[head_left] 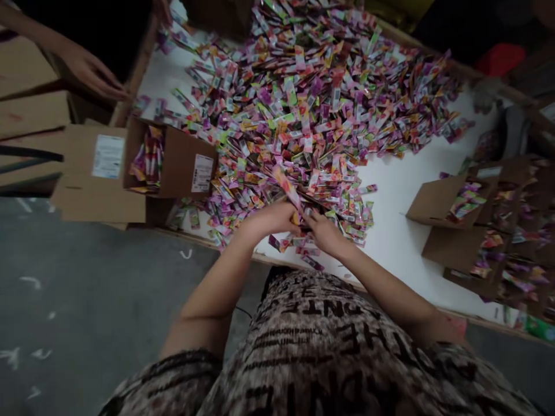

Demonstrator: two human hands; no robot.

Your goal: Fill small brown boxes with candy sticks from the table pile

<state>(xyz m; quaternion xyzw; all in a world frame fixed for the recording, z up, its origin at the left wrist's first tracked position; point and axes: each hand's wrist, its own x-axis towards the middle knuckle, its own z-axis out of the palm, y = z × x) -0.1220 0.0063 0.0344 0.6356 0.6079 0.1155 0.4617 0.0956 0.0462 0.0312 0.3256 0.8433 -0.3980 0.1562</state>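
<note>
In front of my body, my left hand (281, 218) is closed around a few slim, colourful packets (286, 186) that stick up past the thumb. Their wrappers are pink, orange and purple, partly blurred. Close on its right, my right hand (325, 232) has its fingers bent in against packets at the lower end of that bunch. Part of what the fingers grip is hidden between the two hands. Beneath and beyond both hands spreads a big loose heap of similar packets (303, 115) on a white table (385, 199).
An open carton (186, 164) with packets inside stands left on the table edge. Flattened or stacked cardboard (32, 112) lies beyond it, near another person's hand (93, 72). Several filled cartons (453, 248) stand at the right. White scraps lie on the grey floor (108, 289).
</note>
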